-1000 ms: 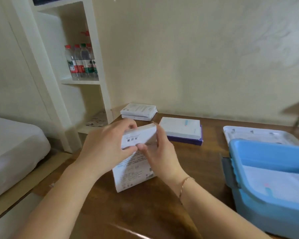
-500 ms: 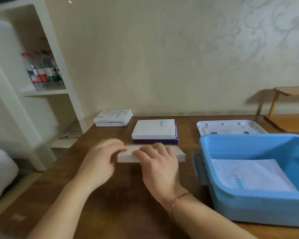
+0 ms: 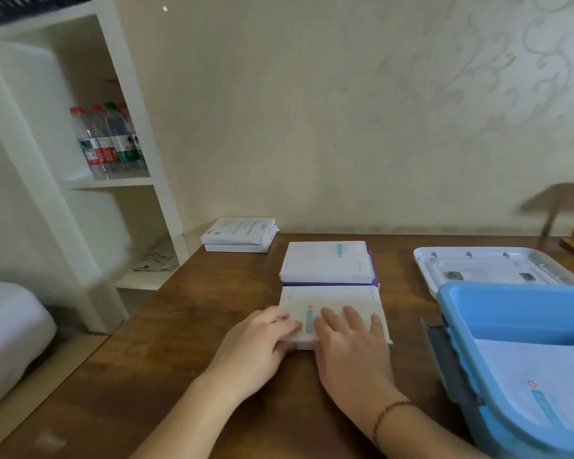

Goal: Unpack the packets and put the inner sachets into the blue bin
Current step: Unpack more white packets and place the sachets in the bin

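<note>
The left hand (image 3: 262, 342) grips the near-left corner of a flat white packet (image 3: 337, 311), thumb on top and the fingers seemingly tucked under the edge. The right hand (image 3: 348, 339) lies on the packet's top face with straight fingers, pressing it flat rather than clasping it. The packet rests on the bench (image 3: 186, 352), just left of the blue bin (image 3: 497, 303) and apart from it.

It looks like a thin card carton: probably light and fairly stiff across its broad face, but likely to buckle if squeezed in the middle. The printed card may be smooth, so a flat palm could slide on it. Holding it by the edges or a corner seems surer, and the end flap on a short side is the likely place to open it.

Touching the packet's far edge is a second white packet (image 3: 325, 261) lying on a purple one (image 3: 373, 274). Further back and left of the bin, a pair of stacked packets (image 3: 237, 235) sits near the wall. Inside the bin lies a flat white sachet (image 3: 544, 379) with a blue stripe, which looks thin and limp, best lifted by an edge. Behind the bin rests a white lid (image 3: 484, 260).
</note>
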`<state>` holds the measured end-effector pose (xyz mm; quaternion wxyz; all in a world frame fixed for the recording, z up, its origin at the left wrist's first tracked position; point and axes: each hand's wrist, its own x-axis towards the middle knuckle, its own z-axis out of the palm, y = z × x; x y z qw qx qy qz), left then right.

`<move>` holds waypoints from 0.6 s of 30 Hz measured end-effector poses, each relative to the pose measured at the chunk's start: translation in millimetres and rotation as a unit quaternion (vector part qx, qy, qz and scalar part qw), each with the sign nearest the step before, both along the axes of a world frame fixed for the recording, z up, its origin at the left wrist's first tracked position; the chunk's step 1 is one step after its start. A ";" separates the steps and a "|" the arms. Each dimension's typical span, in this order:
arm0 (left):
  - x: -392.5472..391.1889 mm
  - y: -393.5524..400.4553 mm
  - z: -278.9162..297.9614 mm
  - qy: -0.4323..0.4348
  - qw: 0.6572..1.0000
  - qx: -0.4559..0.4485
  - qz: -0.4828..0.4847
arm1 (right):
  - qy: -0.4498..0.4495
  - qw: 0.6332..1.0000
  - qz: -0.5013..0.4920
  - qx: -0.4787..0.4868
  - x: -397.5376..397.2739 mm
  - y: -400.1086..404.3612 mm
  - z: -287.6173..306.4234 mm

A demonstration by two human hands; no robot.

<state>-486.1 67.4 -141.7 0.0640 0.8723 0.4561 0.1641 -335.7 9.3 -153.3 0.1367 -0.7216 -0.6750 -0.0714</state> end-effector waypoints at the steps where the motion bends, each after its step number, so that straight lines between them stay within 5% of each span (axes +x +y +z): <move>1: 0.8 1.0 -1.5 0.000 1.000 0.000 0.001 | -0.008 1.000 0.002 0.005 2.2 1.8 -1.2; 8: -13.3 21.8 15.2 0.026 0.998 -0.008 -0.056 | 0.014 0.995 0.074 0.066 -10.2 10.8 -14.6; 14: -42.1 108.6 37.9 0.048 0.994 -0.088 -0.049 | 0.061 0.992 0.093 -0.067 -67.6 51.4 5.7; 18: -49.8 175.1 24.0 0.032 0.996 -0.072 0.050 | -0.091 0.973 0.214 -0.016 -85.7 94.5 12.9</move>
